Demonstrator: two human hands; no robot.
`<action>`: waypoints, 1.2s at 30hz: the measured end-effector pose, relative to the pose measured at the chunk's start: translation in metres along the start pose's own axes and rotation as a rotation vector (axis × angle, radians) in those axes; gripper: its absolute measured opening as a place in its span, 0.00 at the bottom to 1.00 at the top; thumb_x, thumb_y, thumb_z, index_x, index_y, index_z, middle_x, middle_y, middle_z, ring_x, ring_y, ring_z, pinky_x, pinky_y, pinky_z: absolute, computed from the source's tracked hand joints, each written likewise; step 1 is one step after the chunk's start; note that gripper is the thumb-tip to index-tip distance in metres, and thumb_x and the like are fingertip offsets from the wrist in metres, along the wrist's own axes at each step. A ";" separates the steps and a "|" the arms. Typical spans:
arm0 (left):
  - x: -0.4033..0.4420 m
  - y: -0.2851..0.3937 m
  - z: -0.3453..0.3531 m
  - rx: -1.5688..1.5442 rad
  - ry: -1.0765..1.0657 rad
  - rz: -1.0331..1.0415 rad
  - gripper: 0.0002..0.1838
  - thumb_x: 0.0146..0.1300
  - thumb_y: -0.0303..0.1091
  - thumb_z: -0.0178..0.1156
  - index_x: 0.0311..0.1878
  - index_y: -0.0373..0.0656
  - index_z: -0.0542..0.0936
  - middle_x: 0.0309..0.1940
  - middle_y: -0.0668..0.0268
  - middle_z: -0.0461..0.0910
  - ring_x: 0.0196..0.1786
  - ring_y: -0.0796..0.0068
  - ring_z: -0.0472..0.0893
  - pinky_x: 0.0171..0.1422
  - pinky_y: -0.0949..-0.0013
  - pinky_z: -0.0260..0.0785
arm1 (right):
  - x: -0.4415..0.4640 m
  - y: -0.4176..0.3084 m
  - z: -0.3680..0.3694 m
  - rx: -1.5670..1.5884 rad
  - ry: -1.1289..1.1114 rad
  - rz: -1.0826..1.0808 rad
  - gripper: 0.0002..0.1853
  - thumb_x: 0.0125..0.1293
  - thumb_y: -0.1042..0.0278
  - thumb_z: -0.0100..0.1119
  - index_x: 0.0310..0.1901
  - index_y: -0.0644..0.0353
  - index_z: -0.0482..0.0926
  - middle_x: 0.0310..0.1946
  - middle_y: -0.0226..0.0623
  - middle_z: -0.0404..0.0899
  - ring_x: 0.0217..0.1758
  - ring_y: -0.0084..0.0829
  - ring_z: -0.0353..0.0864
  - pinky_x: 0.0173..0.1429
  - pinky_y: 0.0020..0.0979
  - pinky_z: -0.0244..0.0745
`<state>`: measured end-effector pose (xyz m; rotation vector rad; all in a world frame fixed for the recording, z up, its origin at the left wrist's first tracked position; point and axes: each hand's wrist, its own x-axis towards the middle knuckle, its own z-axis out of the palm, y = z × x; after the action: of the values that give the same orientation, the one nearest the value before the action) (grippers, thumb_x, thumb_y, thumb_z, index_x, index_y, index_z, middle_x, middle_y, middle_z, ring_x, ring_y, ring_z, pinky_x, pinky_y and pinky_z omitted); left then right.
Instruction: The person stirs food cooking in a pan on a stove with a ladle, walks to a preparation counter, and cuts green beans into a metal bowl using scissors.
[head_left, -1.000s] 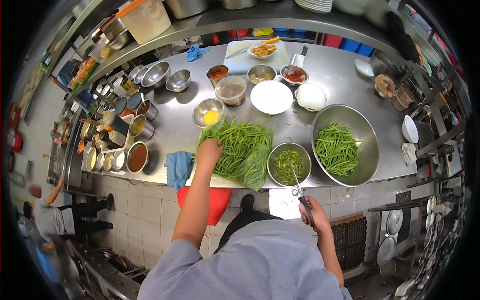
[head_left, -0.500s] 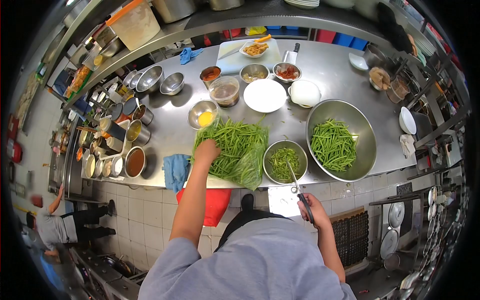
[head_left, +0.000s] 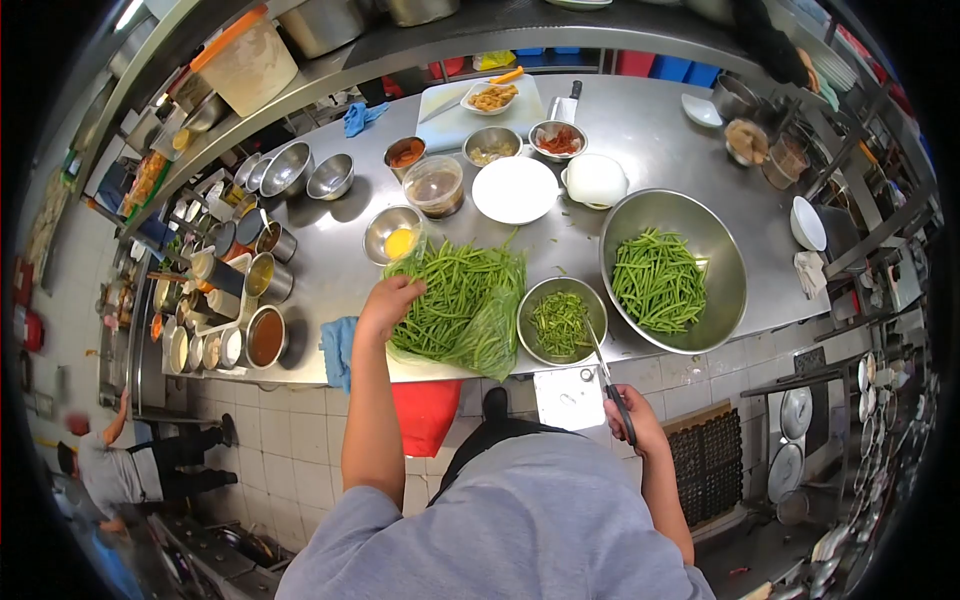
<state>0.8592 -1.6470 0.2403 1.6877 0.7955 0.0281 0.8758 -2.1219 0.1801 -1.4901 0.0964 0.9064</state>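
Observation:
My left hand [head_left: 392, 303] is at the left edge of a pile of long green beans [head_left: 450, 300] on a clear plastic bag [head_left: 487, 345]. Its fingers are bent together at the beans; what they grip is too small to make out. My right hand [head_left: 632, 418] holds black-handled scissors [head_left: 612, 385], their blades pointing into a small steel bowl [head_left: 526, 325] of cut green pieces [head_left: 561, 323]. Right of it, a large steel bowl [head_left: 728, 270] holds more green beans [head_left: 658, 282].
Behind the beans are an egg bowl [head_left: 380, 222], a white plate [head_left: 515, 190] and a cleaver [head_left: 567, 108]. Sauce containers [head_left: 267, 337] line the left side. A blue cloth [head_left: 338, 352] hangs at the front edge. Another person [head_left: 120, 465] is far left.
My left hand has shifted left, from over the beans to their edge. The view has moved slightly, so the tabletop items appear further left. My right hand still holds the scissors at the small bowl.

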 end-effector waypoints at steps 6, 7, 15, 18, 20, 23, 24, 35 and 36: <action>-0.007 0.028 0.049 -0.259 -0.310 -0.021 0.10 0.63 0.38 0.66 0.38 0.43 0.80 0.18 0.80 0.64 0.17 0.89 0.59 0.19 0.79 0.46 | 0.005 -0.004 -0.002 0.009 0.022 -0.048 0.20 0.66 0.62 0.66 0.52 0.62 0.71 0.20 0.25 0.69 0.15 0.16 0.65 0.18 0.21 0.59; -0.011 0.033 0.066 -0.192 -0.369 -0.016 0.10 0.63 0.39 0.66 0.35 0.43 0.79 0.18 0.79 0.65 0.17 0.88 0.60 0.19 0.78 0.47 | 0.005 -0.006 -0.003 0.007 0.035 -0.044 0.20 0.66 0.62 0.66 0.52 0.62 0.71 0.20 0.25 0.69 0.15 0.16 0.65 0.18 0.21 0.59; -0.012 0.037 0.166 0.015 -0.503 -0.039 0.19 0.61 0.39 0.68 0.46 0.30 0.82 0.30 0.67 0.80 0.31 0.78 0.75 0.35 0.71 0.66 | 0.002 -0.013 -0.009 0.048 0.046 -0.069 0.19 0.66 0.62 0.66 0.51 0.62 0.72 0.20 0.24 0.69 0.17 0.15 0.65 0.18 0.20 0.59; -0.009 0.023 0.165 -0.019 -0.439 0.105 0.19 0.61 0.37 0.67 0.48 0.31 0.82 0.33 0.66 0.82 0.35 0.78 0.77 0.41 0.72 0.69 | -0.001 -0.009 -0.011 0.072 0.054 -0.075 0.19 0.66 0.62 0.66 0.51 0.63 0.72 0.20 0.24 0.69 0.17 0.15 0.65 0.18 0.20 0.59; -0.010 0.027 0.145 -0.007 -0.350 0.118 0.18 0.62 0.36 0.66 0.48 0.32 0.82 0.35 0.66 0.82 0.37 0.78 0.77 0.43 0.73 0.69 | -0.003 -0.007 -0.013 0.084 0.063 -0.079 0.19 0.66 0.62 0.66 0.51 0.62 0.71 0.20 0.24 0.69 0.17 0.15 0.65 0.18 0.20 0.59; -0.004 0.019 0.099 -0.083 -0.118 0.145 0.15 0.63 0.34 0.64 0.49 0.34 0.82 0.35 0.66 0.83 0.37 0.80 0.77 0.43 0.74 0.69 | -0.007 -0.002 -0.017 0.101 0.077 -0.058 0.20 0.65 0.62 0.66 0.52 0.62 0.71 0.20 0.24 0.69 0.16 0.15 0.65 0.18 0.20 0.59; 0.001 0.012 0.079 -0.014 -0.038 0.168 0.14 0.62 0.33 0.64 0.48 0.35 0.83 0.32 0.67 0.82 0.34 0.81 0.77 0.40 0.74 0.68 | -0.008 -0.001 -0.017 0.100 0.098 -0.055 0.20 0.65 0.62 0.66 0.52 0.62 0.71 0.20 0.24 0.69 0.16 0.16 0.65 0.18 0.20 0.59; 0.015 -0.037 0.004 0.452 0.295 0.284 0.13 0.55 0.37 0.66 0.39 0.37 0.83 0.30 0.54 0.84 0.31 0.60 0.82 0.38 0.60 0.72 | 0.013 -0.010 -0.003 0.050 0.012 -0.064 0.18 0.66 0.65 0.65 0.51 0.62 0.71 0.20 0.25 0.69 0.15 0.16 0.65 0.17 0.20 0.59; 0.016 -0.035 0.012 0.598 0.278 0.314 0.14 0.54 0.39 0.66 0.38 0.39 0.84 0.32 0.52 0.84 0.33 0.53 0.82 0.40 0.56 0.73 | 0.016 -0.011 -0.001 0.043 0.003 -0.066 0.18 0.66 0.65 0.65 0.51 0.62 0.71 0.20 0.25 0.69 0.15 0.16 0.65 0.17 0.20 0.59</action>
<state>0.8591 -1.6473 0.1997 2.4044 0.7793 0.2689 0.8930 -2.1138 0.1799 -1.4463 0.0686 0.8440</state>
